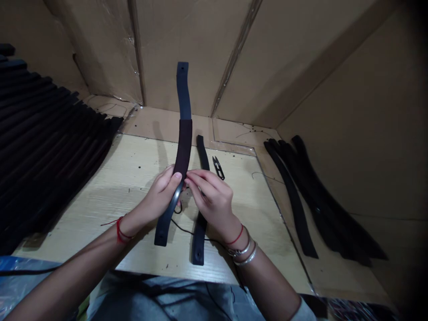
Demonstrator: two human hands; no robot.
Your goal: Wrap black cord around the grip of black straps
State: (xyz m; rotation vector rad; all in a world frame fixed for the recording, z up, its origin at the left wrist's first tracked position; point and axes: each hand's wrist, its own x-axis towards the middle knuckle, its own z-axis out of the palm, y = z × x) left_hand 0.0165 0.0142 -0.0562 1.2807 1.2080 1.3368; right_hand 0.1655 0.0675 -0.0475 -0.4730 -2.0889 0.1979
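My left hand (160, 192) grips a curved black strap, which stands up from the hands and has a dark maroon sleeve (183, 147) around its middle. The strap's bare upper end (183, 89) has a small hole. My right hand (211, 197) pinches the strap's edge at the sleeve's lower end, and the fingertips hide the contact point. A thin black thread (187, 232) runs from near the hands toward my lap. A second black strap (199, 238) lies under my right hand. Small black thread snips (218, 168) lie just beyond it.
The light wood board (133, 178) carries these things. A large stack of black straps (43, 133) lies at left, and a pile of curved black straps (310, 200) lies at right. Cardboard walls (194, 44) stand behind. Blue plastic (20, 278) shows at lower left.
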